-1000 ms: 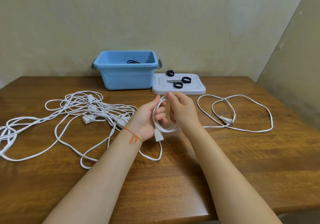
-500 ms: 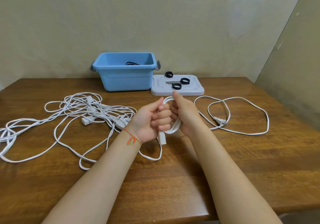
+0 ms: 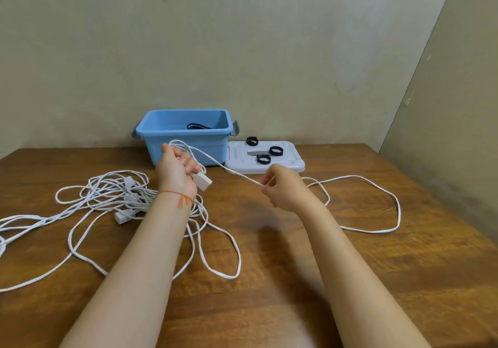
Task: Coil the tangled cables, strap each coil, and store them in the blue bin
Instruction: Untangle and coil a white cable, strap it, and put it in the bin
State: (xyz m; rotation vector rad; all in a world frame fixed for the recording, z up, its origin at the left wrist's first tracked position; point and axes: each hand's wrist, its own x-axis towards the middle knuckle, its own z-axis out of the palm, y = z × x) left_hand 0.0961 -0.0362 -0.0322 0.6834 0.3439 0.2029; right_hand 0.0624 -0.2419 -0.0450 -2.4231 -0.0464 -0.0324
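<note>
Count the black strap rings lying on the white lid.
3. One strap sits at the lid's back left edge, one near the middle, one toward the front. Something dark in the blue bin may be another; unclear.

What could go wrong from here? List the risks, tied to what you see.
1. The left hand holds only a few loops with the socket end dangling; a slack grip could let the coil spring apart.
2. The cable trailing from the right hand lies in a loose loop that crosses itself, so it may kink when pulled in.
3. The tangle lies under the left arm and could snag.
</note>
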